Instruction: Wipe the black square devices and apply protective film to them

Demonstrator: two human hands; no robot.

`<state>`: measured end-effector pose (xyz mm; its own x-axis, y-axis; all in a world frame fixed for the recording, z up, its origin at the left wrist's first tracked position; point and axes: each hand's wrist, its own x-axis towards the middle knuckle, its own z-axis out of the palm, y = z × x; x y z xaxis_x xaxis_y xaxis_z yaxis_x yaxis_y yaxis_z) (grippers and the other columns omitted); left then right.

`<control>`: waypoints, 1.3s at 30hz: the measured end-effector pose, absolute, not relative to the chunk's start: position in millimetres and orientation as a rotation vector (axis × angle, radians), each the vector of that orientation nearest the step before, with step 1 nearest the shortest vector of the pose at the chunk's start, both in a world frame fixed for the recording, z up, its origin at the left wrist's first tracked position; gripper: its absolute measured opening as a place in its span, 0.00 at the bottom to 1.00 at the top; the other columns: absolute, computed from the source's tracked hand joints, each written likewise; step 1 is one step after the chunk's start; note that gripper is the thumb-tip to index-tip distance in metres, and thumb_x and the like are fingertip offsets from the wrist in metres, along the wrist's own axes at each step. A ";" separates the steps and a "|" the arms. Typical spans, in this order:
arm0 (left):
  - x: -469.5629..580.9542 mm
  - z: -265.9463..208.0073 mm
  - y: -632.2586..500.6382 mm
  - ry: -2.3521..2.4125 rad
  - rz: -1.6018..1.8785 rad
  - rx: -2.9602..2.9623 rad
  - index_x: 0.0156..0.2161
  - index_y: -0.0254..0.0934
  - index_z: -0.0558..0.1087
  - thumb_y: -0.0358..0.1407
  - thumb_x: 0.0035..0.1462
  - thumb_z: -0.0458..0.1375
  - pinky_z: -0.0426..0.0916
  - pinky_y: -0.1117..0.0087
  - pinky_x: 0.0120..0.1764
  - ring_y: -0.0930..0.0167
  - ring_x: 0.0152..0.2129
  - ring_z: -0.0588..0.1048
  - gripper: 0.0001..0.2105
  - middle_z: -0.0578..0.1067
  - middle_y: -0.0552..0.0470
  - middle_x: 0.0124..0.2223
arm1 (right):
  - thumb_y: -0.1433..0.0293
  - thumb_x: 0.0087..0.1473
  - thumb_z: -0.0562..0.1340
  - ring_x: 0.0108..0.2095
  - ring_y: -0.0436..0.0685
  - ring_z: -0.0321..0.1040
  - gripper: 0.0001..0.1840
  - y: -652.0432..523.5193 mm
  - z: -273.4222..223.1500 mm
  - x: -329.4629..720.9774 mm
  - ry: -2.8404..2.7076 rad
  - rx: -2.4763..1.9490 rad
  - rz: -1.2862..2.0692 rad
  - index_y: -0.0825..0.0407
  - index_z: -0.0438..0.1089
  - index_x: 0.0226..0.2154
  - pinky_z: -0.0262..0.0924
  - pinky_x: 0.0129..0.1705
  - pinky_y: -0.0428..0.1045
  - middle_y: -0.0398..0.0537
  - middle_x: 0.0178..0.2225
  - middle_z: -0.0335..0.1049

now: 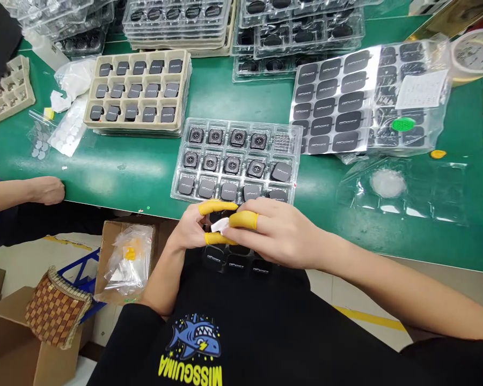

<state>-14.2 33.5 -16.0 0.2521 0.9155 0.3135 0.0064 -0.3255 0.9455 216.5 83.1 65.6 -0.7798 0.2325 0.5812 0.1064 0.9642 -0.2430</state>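
My left hand (195,228), with yellow finger cots on thumb and forefinger, is closed around a small dark piece (216,216), probably a watch case, mostly hidden by the fingers. My right hand (277,230), also with a yellow finger cot, meets it and pinches a crumpled white wipe (219,225) against the piece. Below the hands, a sheet of black HiFuture stickers (236,264) lies over my lap. Just beyond them is a clear plastic tray (177,177). Watch cases (238,138) sit in it, several with round sensor backs up, others with a printed face up.
A beige tray of dark square pieces (139,126) stands behind left. Stacked clear trays (306,40) line the back. Sticker sheets (330,102) and a tape roll (475,51) lie right. Another person's hand (48,190) rests at the left edge, above a cardboard box (108,236).
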 end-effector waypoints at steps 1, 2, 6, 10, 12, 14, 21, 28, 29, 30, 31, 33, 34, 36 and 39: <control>-13.8 -14.6 33.1 0.888 1.212 1.600 0.57 0.40 0.84 0.52 0.53 0.79 0.82 0.67 0.44 0.64 0.41 0.87 0.29 0.88 0.45 0.48 | 0.76 0.76 0.57 0.36 0.57 0.67 0.16 83.6 64.9 214.0 -2.465 -0.252 0.218 0.55 0.80 0.40 0.59 0.35 0.53 0.49 0.35 0.79; -13.1 -13.9 32.7 0.894 1.201 1.606 0.55 0.39 0.84 0.53 0.53 0.78 0.81 0.67 0.44 0.64 0.40 0.86 0.29 0.88 0.45 0.47 | 0.77 0.75 0.58 0.35 0.57 0.66 0.16 83.9 65.0 211.5 -2.467 -0.269 0.170 0.55 0.81 0.40 0.58 0.35 0.53 0.50 0.34 0.78; -7.5 -20.5 30.3 0.946 1.179 1.583 0.51 0.37 0.83 0.55 0.51 0.78 0.78 0.70 0.37 0.69 0.32 0.82 0.29 0.85 0.51 0.39 | 0.77 0.74 0.58 0.35 0.59 0.64 0.16 84.7 71.3 203.6 -2.506 -0.330 -0.021 0.59 0.82 0.40 0.55 0.35 0.54 0.52 0.32 0.75; -2.9 -27.0 29.0 0.941 1.212 1.467 0.54 0.36 0.82 0.56 0.49 0.80 0.80 0.70 0.36 0.67 0.35 0.84 0.33 0.86 0.47 0.43 | 0.79 0.73 0.58 0.33 0.59 0.62 0.17 87.5 82.1 210.8 -2.590 -0.430 -0.119 0.58 0.81 0.37 0.54 0.34 0.54 0.51 0.28 0.71; -3.5 -23.5 29.4 0.922 1.231 1.407 0.55 0.36 0.82 0.54 0.49 0.80 0.83 0.69 0.39 0.65 0.38 0.86 0.34 0.87 0.45 0.46 | 0.80 0.72 0.57 0.34 0.60 0.63 0.17 90.8 87.5 223.1 -2.659 -0.519 -0.137 0.57 0.80 0.37 0.56 0.35 0.54 0.53 0.30 0.73; -6.0 -16.5 30.2 0.928 1.250 1.388 0.55 0.37 0.83 0.50 0.48 0.82 0.84 0.70 0.38 0.65 0.39 0.87 0.32 0.87 0.45 0.46 | 0.79 0.72 0.57 0.35 0.60 0.65 0.15 94.6 91.7 238.9 -2.696 -0.586 -0.094 0.57 0.79 0.39 0.59 0.34 0.54 0.55 0.35 0.76; -9.8 -1.2 29.3 0.991 1.274 1.370 0.54 0.37 0.85 0.51 0.44 0.83 0.86 0.70 0.33 0.65 0.37 0.87 0.34 0.88 0.45 0.44 | 0.81 0.66 0.69 0.37 0.55 0.75 0.14 90.4 94.8 272.6 -2.336 -0.777 0.242 0.46 0.75 0.48 0.68 0.34 0.51 0.49 0.40 0.75; -6.2 3.1 28.0 1.030 1.279 1.322 0.52 0.37 0.86 0.51 0.40 0.84 0.83 0.73 0.29 0.68 0.33 0.85 0.35 0.87 0.47 0.41 | 0.82 0.68 0.67 0.41 0.56 0.80 0.16 87.6 98.7 275.5 -2.283 -0.813 0.352 0.43 0.73 0.47 0.75 0.40 0.51 0.50 0.44 0.78; -5.9 4.0 27.8 1.036 1.276 1.320 0.52 0.37 0.86 0.51 0.40 0.84 0.83 0.73 0.29 0.68 0.33 0.85 0.35 0.87 0.47 0.42 | 0.81 0.69 0.66 0.41 0.57 0.80 0.16 88.4 98.9 275.6 -2.299 -0.798 0.374 0.43 0.72 0.48 0.75 0.40 0.51 0.50 0.44 0.79; -5.5 4.8 27.5 1.043 1.269 1.319 0.52 0.37 0.86 0.51 0.41 0.84 0.83 0.73 0.30 0.68 0.33 0.85 0.34 0.87 0.47 0.42 | 0.81 0.70 0.65 0.42 0.57 0.80 0.15 88.7 98.6 275.0 -2.313 -0.773 0.407 0.43 0.72 0.49 0.75 0.40 0.51 0.50 0.44 0.79; -5.1 5.5 27.2 1.053 1.257 1.317 0.53 0.37 0.85 0.51 0.41 0.84 0.83 0.73 0.30 0.67 0.34 0.85 0.35 0.87 0.46 0.43 | 0.80 0.71 0.64 0.42 0.57 0.80 0.14 88.3 97.6 273.3 -2.324 -0.742 0.442 0.43 0.71 0.50 0.75 0.40 0.51 0.50 0.44 0.79; -4.1 6.6 26.9 1.055 1.240 1.320 0.54 0.37 0.85 0.50 0.42 0.84 0.82 0.74 0.30 0.67 0.35 0.86 0.35 0.87 0.45 0.45 | 0.78 0.71 0.63 0.40 0.57 0.79 0.13 85.3 93.7 265.9 -2.340 -0.668 0.477 0.45 0.71 0.52 0.73 0.40 0.52 0.50 0.44 0.80; -3.5 6.9 27.0 1.039 1.243 1.325 0.55 0.37 0.85 0.50 0.43 0.84 0.82 0.74 0.30 0.67 0.35 0.86 0.35 0.87 0.45 0.45 | 0.78 0.71 0.63 0.40 0.57 0.78 0.13 83.1 90.7 260.4 -2.355 -0.626 0.472 0.45 0.72 0.52 0.72 0.40 0.53 0.50 0.44 0.81; -2.2 6.8 27.7 0.983 1.280 1.344 0.56 0.39 0.85 0.51 0.45 0.83 0.83 0.73 0.34 0.67 0.36 0.87 0.34 0.88 0.46 0.44 | 0.78 0.70 0.62 0.39 0.58 0.76 0.13 79.1 82.8 247.7 -2.400 -0.537 0.423 0.47 0.73 0.53 0.70 0.40 0.53 0.50 0.43 0.81; -1.0 5.1 28.8 0.950 1.331 1.380 0.56 0.41 0.85 0.50 0.47 0.82 0.84 0.70 0.39 0.66 0.38 0.87 0.32 0.88 0.47 0.45 | 0.78 0.72 0.59 0.38 0.58 0.73 0.14 80.2 68.5 232.6 -2.457 -0.457 0.276 0.49 0.76 0.52 0.66 0.39 0.53 0.50 0.38 0.81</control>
<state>-1.0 28.8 5.1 0.1016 0.9647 0.2431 -0.0837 -0.2353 0.9683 232.6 80.2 68.5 -0.7497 0.3861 0.5375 0.2570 0.9183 -0.3011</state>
